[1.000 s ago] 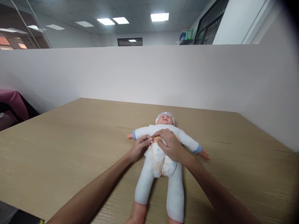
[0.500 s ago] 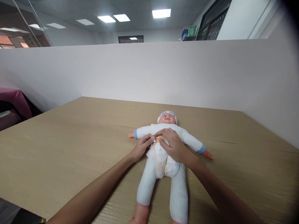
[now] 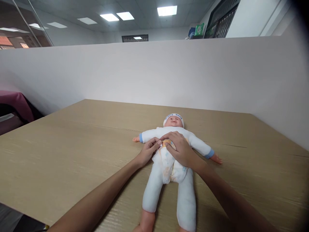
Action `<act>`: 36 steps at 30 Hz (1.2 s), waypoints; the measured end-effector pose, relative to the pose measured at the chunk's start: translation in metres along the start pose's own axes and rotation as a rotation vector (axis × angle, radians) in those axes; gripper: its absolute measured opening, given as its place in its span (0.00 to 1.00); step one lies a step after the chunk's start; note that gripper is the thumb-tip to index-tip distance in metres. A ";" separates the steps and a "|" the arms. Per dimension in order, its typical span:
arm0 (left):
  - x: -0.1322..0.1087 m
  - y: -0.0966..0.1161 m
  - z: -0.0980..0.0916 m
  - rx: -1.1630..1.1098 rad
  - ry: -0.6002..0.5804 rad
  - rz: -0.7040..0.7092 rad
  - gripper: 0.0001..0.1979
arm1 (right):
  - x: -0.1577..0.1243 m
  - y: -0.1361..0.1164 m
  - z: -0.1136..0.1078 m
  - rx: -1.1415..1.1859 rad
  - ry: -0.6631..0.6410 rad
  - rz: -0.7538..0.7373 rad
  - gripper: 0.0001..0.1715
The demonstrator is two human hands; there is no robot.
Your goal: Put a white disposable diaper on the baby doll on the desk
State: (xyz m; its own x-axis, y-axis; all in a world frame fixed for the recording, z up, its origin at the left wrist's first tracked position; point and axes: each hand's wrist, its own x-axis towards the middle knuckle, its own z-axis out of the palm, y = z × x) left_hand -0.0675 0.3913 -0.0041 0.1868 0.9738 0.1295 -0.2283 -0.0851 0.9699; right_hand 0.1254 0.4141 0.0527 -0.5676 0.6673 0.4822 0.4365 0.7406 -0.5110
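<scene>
Little moved; left hand (image 3: pixel 147 151) pinches diaper (image 3: pixel 167 165) edge; right hand (image 3: pixel 181 151) spread flat; doll (image 3: pixel 174 130) supine, head away.

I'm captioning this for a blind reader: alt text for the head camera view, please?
A left hand and right hand rest on the waist of a diaper worn by a baby doll lying face up on a tan table. A white partition stands behind.

Left hand (image 3: pixel 147 151) pinching; right hand (image 3: pixel 180 149) pressing flat.

Both hands, left hand (image 3: pixel 147 152) and right hand (image 3: pixel 180 149), press the diaper (image 3: pixel 169 164) at the doll (image 3: pixel 172 167) waist on the table (image 3: pixel 72 145).
</scene>
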 end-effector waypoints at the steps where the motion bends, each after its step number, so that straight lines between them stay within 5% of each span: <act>1: 0.000 0.000 0.000 -0.004 0.000 0.001 0.24 | 0.000 0.000 0.000 -0.001 -0.001 0.000 0.13; 36: 0.005 0.003 0.008 -0.069 0.065 -0.077 0.27 | 0.001 0.001 0.001 -0.013 -0.023 0.002 0.17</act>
State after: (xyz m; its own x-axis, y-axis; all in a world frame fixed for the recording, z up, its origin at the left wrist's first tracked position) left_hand -0.0595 0.3946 0.0016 0.1444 0.9888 0.0388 -0.2811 0.0034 0.9597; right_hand 0.1243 0.4150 0.0519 -0.5828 0.6667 0.4646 0.4463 0.7404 -0.5026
